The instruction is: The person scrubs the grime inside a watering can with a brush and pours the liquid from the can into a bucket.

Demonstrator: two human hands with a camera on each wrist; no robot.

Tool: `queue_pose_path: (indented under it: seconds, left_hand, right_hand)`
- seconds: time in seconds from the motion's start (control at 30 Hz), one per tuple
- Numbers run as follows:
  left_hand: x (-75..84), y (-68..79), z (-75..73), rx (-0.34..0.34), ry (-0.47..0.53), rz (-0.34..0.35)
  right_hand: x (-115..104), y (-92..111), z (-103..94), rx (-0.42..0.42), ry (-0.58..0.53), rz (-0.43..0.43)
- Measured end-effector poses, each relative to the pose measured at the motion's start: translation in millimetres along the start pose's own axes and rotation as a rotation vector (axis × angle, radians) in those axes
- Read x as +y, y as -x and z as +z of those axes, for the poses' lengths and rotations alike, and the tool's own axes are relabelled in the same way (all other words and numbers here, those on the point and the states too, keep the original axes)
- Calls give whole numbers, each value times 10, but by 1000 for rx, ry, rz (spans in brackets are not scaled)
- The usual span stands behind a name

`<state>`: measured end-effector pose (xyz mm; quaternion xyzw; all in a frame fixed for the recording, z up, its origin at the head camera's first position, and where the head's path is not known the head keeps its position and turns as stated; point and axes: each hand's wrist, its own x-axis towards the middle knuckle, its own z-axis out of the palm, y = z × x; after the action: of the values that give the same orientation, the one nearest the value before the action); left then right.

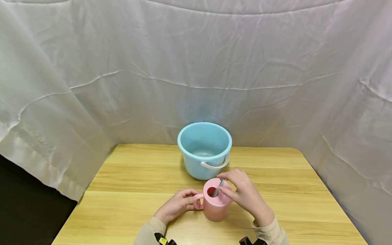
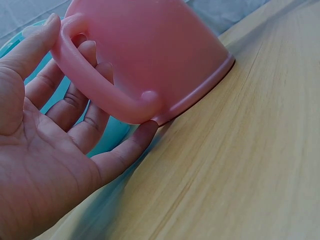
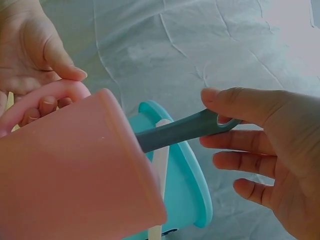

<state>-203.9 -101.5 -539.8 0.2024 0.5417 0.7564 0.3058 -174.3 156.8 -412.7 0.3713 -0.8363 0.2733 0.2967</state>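
Right now, grasping the loop handle [image 2: 97, 90] of a pink plastic jug [image 1: 215, 211] with the left hand [image 1: 179, 205], thumb on the upper bend, other fingers behind the loop, little finger down by the jug's base. Pinching a grey utensil [image 3: 185, 129] with the right hand [image 1: 245, 193], between thumb and forefinger, at the end with a hole through it; remaining fingers apart from the utensil. Slanting down from that pinch into the round opening [image 1: 211, 191] in the jug's partly covered top, with red visible inside. Cannot tell the shape of the utensil's lower end, hidden within the jug.

Standing upright on the wood-grain table [image 1: 137, 170], between the two grips: the pink jug. Just beyond both grips, on the same table: a light blue bucket [image 1: 192, 166], upright, with a white bail [image 1: 215, 167] hanging down at the front, on the side nearer the right hand. Behind the wrists: beige sleeves [image 1: 151, 232] and black wrist gear [image 1: 158, 237], with a yellow label near the left one. Farther past the grips, beyond the bucket: pale, creased cloth [image 1: 196, 51], draped also along both sides.
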Motion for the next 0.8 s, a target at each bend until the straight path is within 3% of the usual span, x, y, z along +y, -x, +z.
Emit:
queue_pose_path:
  seconds: [0.13, 0.37, 0.8]
  left_hand:
    - [0, -5, -5, -1, -6, 1]
    - [13, 3, -1, -6, -10, 2]
    - [22, 10, 7, 2, -16, -1]
  right_hand:
    - [-2, 4, 66, -19, 35, 6]
    - [-36, 22, 210, -129, 44, 86]
    - [-45, 23, 313, -125, 53, 31]
